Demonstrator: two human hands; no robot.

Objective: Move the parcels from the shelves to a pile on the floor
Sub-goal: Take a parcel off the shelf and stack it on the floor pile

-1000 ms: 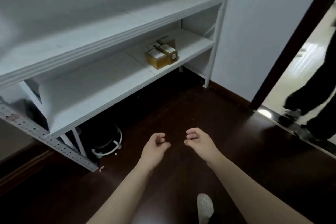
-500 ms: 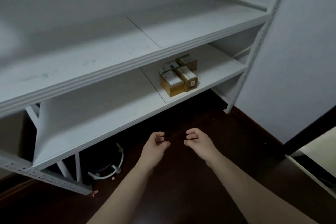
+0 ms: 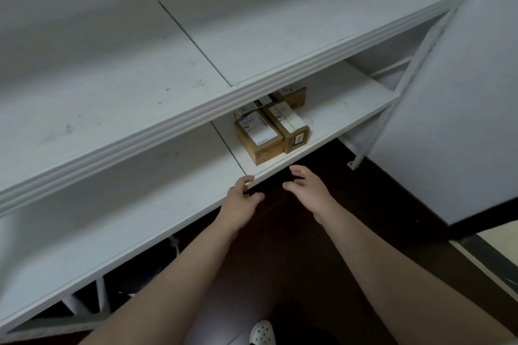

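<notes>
drawn in much closer to the white shelving unit than half a second ago, now filling most of the view, with the doorway gone from the right. reads as an approach nearly finished and a reach about to begin. underneath, dark wood floor, showing no pile in view. on the right, a white panel hard beside the shelving's end post, narrowing the room there. across the middle, the upper shelf, bare, with a thick front lip overhanging and hiding the back of the cluster below; likely in the way of a straight lift, so probably calls for drawing each carton forward first. on the lower shelf, in its right half and close to the front edge, the parcels: brown cartons with white labels, two in front side by side and touching, at least two more behind, partly hidden. none picked up yet; by the look of it, barely started on this lot. reaching up from the bottom, both bare forearms, further forward than before. left hand with fingers loosely curled, holding nothing, fingertips at the lower shelf's front edge; cannot tell whether touching it. right hand just below that same edge, fingers loosely spread, holding nothing, nearest the front pair. last, a white perforated shoe on the floor.
</notes>
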